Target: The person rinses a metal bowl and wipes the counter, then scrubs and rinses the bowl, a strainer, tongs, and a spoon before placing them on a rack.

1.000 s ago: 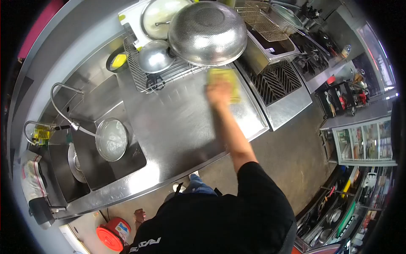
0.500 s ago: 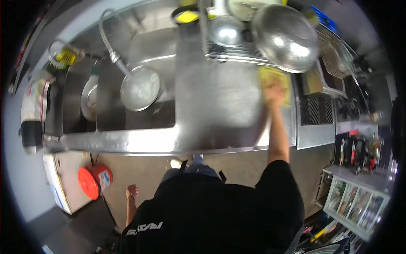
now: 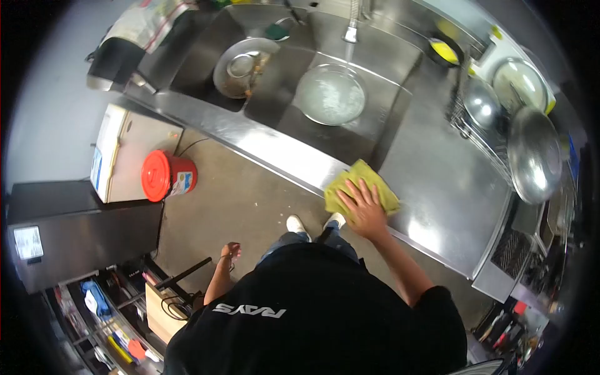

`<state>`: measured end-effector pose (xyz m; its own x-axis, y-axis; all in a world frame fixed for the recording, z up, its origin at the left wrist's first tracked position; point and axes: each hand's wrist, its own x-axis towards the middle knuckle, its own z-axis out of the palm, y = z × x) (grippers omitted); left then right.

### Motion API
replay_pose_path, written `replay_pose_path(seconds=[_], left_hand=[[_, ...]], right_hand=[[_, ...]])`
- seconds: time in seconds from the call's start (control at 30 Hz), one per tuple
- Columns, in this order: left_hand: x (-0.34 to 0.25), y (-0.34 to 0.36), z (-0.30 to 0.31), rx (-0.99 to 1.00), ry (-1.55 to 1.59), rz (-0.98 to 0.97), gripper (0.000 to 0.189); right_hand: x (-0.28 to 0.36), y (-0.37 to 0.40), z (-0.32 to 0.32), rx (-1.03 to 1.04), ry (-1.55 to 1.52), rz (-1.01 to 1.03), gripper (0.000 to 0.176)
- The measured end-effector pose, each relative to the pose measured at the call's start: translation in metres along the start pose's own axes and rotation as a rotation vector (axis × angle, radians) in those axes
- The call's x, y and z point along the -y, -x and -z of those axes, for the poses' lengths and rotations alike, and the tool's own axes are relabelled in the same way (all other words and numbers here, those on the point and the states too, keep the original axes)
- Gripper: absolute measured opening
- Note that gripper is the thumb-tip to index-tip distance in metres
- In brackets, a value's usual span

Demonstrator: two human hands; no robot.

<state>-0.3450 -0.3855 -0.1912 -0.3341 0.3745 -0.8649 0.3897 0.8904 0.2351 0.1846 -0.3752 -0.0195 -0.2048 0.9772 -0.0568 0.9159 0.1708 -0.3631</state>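
My right hand (image 3: pixel 367 215) lies flat with its fingers spread on a yellow-green cloth (image 3: pixel 382 182). It presses the cloth against the front rim of the steel counter (image 3: pixel 431 162), just right of the sink. My left hand (image 3: pixel 231 251) hangs low beside my body, away from the counter, with loosely bent fingers and nothing visible in it. Water runs from the hose tap (image 3: pixel 351 32) into a round metal bowl (image 3: pixel 331 94) in the right basin, and the bowl is full. A metal pan (image 3: pixel 228 69) with food scraps sits in the left basin.
A large metal wok (image 3: pixel 534 153) and a smaller bowl (image 3: pixel 482 103) rest on a wire rack (image 3: pixel 494 150) at the right. A black pan (image 3: pixel 445 51) with something yellow stands at the back. On the floor at the left is a red lidded bucket (image 3: pixel 169 175).
My right hand has slid the cloth from beside the rack leftward to the counter's front rim near the sink. The view has turned left. My left hand still hangs down.
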Motion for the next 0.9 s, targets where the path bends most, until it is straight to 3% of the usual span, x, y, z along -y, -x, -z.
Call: replay_pose_path(seconds=[0.07, 0.1, 0.17, 0.3, 0.37, 0.43, 0.5, 0.6, 0.7, 0.77, 0.8, 0.83, 0.87, 0.9], left_hand=[[-0.014, -0.002, 0.003, -0.063, -0.234, -0.192, 0.020], [-0.019, 0.000, 0.007, -0.065, -0.223, -0.196, 0.020], [-0.031, 0.006, 0.016, -0.136, -0.224, -0.423, 0.020], [-0.018, -0.031, 0.029, -0.125, -0.206, -0.498, 0.020], [0.000, -0.057, 0.040, -0.023, -0.288, -0.419, 0.020], [0.000, -0.042, 0.049, -0.071, -0.204, -0.385, 0.019], [0.014, -0.042, 0.058, -0.012, 0.089, -0.363, 0.018], [0.024, -0.046, 0.075, -0.013, 0.078, -0.421, 0.018], [-0.002, -0.046, 0.085, -0.131, 0.141, -0.422, 0.021], [-0.078, -0.002, 0.083, -0.321, 0.022, -0.684, 0.025], [-0.115, 0.004, 0.075, -0.348, 0.128, -0.806, 0.026], [-0.157, 0.020, 0.066, -0.325, 0.162, -0.947, 0.023], [-0.207, 0.057, 0.057, -0.289, 0.135, -1.090, 0.024], [-0.287, 0.103, 0.029, -0.168, 0.193, -1.265, 0.022]], right_hand=[[0.030, -0.062, -0.034, -0.103, 0.252, 0.100, 0.064], [0.049, -0.093, -0.040, -0.127, 0.203, 0.131, 0.064], [0.087, -0.156, -0.048, -0.156, 0.043, 0.184, 0.064], [0.161, -0.294, -0.078, -0.187, 0.111, 0.156, 0.060], [0.192, -0.332, -0.076, -0.133, 0.072, 0.040, 0.057], [0.194, -0.339, -0.089, -0.192, 0.059, 0.037, 0.053], [0.174, -0.309, -0.095, -0.274, 0.043, 0.039, 0.048], [0.128, -0.196, -0.074, -0.349, 0.040, -0.098, 0.047], [0.068, -0.070, -0.042, -0.410, 0.310, -0.310, 0.047], [0.016, -0.001, -0.030, -0.292, 0.330, -0.466, 0.047], [-0.014, 0.020, -0.029, -0.304, 0.379, -0.513, 0.050], [-0.026, 0.031, -0.016, -0.340, 0.281, -0.633, 0.050], [-0.055, 0.037, -0.010, -0.262, 0.391, -0.758, 0.050], [-0.088, 0.032, 0.005, -0.266, 0.406, -0.760, 0.050]])
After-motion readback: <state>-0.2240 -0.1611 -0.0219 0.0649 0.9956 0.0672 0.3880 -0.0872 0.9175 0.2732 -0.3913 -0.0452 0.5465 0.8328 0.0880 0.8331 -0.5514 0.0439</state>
